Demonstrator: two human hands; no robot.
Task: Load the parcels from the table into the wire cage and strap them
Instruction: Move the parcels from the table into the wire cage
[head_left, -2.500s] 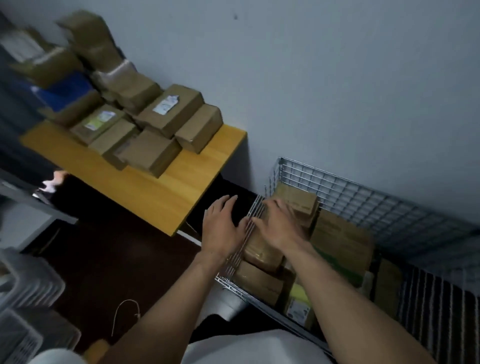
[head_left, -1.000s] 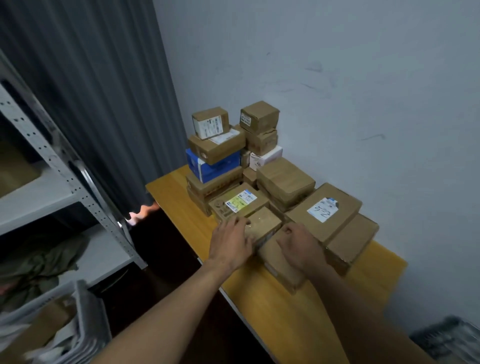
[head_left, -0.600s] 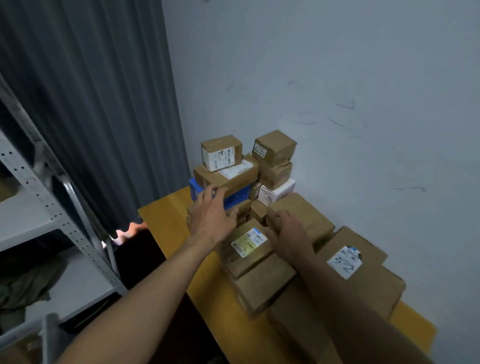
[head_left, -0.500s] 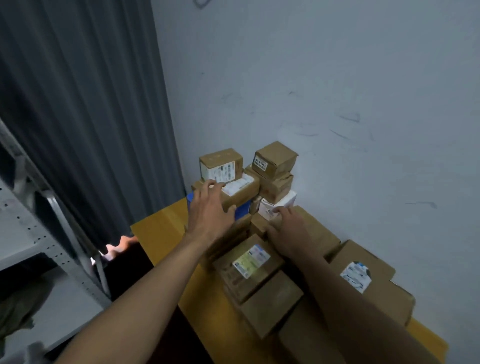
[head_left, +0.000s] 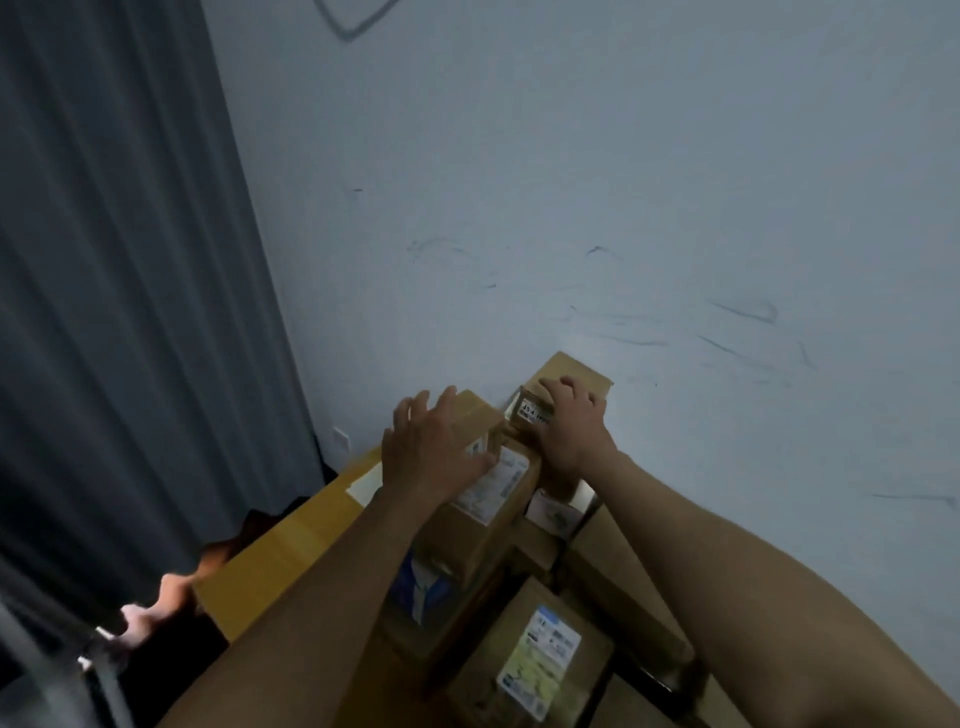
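Nearest, beneath both forearms, a parcel with a yellow-and-blue label (head_left: 540, 654) is lying among stacked parcels on the yellow surface (head_left: 291, 540). Further out, the left hand (head_left: 431, 447) is resting released, fingers spread, over a brown parcel (head_left: 475, 413). Just right of it, the right hand (head_left: 571, 426) is grasping a small labelled parcel (head_left: 530, 410). Beyond the fingertips the pale wall (head_left: 623, 208) is rising.

Cannot read print on white label (head_left: 535, 410) of small brown cardboard box (head_left: 576, 370) under right hand (head_left: 571, 431): blurred. Cannot see most of neighbouring brown cardboard box (head_left: 475, 410) beneath left hand (head_left: 431, 452). See only part of blue carton (head_left: 415, 587) beside left forearm. Lose brown labelled parcel (head_left: 530, 660) at bottom edge.
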